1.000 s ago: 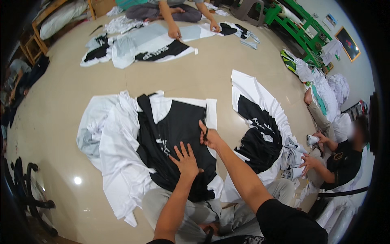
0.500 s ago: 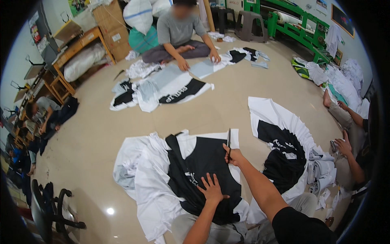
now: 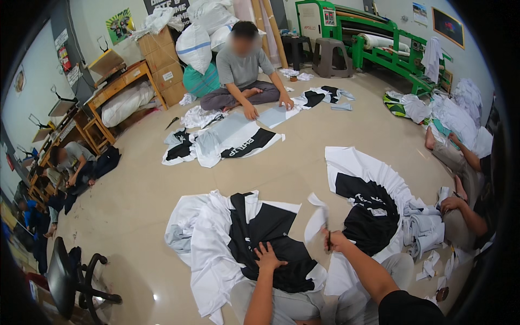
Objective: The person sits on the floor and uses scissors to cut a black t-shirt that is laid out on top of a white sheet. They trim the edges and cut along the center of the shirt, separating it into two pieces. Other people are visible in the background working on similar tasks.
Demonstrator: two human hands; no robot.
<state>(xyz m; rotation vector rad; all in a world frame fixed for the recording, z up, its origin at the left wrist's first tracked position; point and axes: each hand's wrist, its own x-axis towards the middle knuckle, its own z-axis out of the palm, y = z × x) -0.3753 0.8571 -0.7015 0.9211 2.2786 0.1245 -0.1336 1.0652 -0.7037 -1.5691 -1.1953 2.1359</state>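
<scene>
My left hand (image 3: 268, 257) lies flat with fingers spread on a black fabric panel (image 3: 271, 219), which has white edges and white print. Bunched white cloth (image 3: 203, 238) spreads to its left. My right hand (image 3: 338, 241) grips a pair of scissors (image 3: 328, 236), blades pointing away from me, just right of the panel. A curved white fabric strip (image 3: 315, 221) is beside the blades, apart from the panel; whether the scissors touch it I cannot tell. Farther right is a fanned stack of white and black fabric pieces (image 3: 374, 203).
Rolled white fabric (image 3: 425, 233) and scraps (image 3: 429, 265) lie at the right, near a seated co-worker's hand (image 3: 454, 205). Another person (image 3: 244, 65) sits across the floor over more cut pieces (image 3: 238, 143). A black office chair (image 3: 67, 276) stands at left, a green machine (image 3: 374, 43) at the back.
My right hand has moved right and nearer to me with the scissors. A white strip from the panel's right edge is now separate. My left hand stays on the panel; the view has tilted up.
</scene>
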